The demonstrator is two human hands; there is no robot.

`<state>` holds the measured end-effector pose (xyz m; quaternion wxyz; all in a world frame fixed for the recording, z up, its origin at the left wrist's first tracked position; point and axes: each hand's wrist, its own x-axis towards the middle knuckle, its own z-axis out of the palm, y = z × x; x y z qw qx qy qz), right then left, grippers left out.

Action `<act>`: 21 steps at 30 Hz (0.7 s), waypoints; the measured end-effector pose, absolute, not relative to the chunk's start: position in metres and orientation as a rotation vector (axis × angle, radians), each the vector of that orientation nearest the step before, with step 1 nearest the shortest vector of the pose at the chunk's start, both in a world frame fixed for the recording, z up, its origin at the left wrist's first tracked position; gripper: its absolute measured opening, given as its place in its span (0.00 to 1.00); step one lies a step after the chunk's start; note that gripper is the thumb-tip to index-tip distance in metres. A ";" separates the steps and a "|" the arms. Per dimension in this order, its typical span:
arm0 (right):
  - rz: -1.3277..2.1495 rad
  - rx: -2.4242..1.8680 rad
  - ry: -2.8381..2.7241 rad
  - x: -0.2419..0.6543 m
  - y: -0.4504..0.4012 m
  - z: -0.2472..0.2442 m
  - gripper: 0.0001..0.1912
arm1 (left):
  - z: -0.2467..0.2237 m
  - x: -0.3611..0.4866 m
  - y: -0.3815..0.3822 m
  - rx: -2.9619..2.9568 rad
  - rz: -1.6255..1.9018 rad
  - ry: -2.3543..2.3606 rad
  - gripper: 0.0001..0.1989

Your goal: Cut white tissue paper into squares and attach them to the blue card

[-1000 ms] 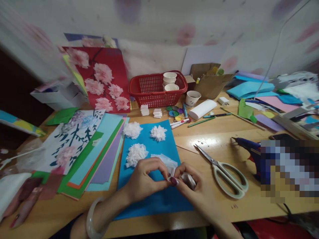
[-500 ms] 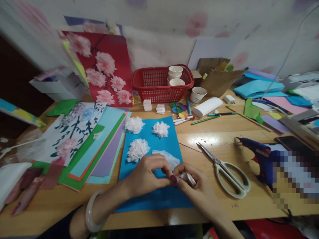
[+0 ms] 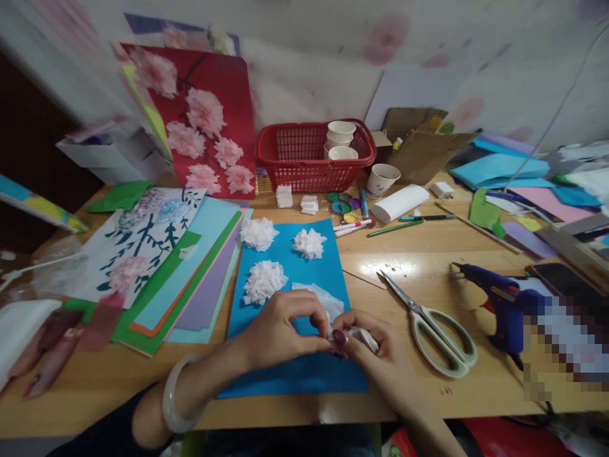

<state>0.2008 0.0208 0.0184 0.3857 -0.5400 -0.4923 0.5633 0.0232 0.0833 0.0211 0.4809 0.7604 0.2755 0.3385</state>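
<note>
Over the lower half of a blue sheet point(image 3: 309, 374), my left hand point(image 3: 285, 327) and my right hand point(image 3: 373, 346) meet with fingertips pinched. Between them is white tissue paper point(image 3: 365, 337), bunched and partly hidden in my right palm. My left thumb and forefinger close on its near end. Just beyond the fingers, a flat piece of white tissue point(image 3: 323, 297) lies on the blue sheet. Three fluffy white paper flowers, one of them an upper-left flower point(image 3: 258, 235), rest on the sheet's upper part. Scissors point(image 3: 423, 324) lie partly spread to the right of my right hand.
A blue glue gun point(image 3: 497, 298) lies at the right. Coloured paper sheets point(image 3: 204, 298) overlap at the left. Along the back stand a red basket point(image 3: 314, 174) with cups, a paper cup point(image 3: 383, 181) and a red flower picture point(image 3: 209, 127). Small white tissue stacks point(image 3: 284, 197) sit before the basket.
My fingers have shifted slightly on the tissue, the right thumb moving a little to the right. The whole view has tilted slightly. The flowers and scissors stay where they were.
</note>
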 end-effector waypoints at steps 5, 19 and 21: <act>1.420 -1.372 -1.245 0.201 0.022 0.020 0.13 | 0.024 0.023 0.083 1.777 0.765 0.707 0.11; 1.226 -1.390 -1.137 0.202 0.023 0.022 0.11 | 0.023 0.024 0.082 1.578 0.823 0.801 0.06; 1.238 -1.386 -1.130 0.203 0.022 0.020 0.11 | 0.024 0.025 0.081 1.623 0.861 0.800 0.07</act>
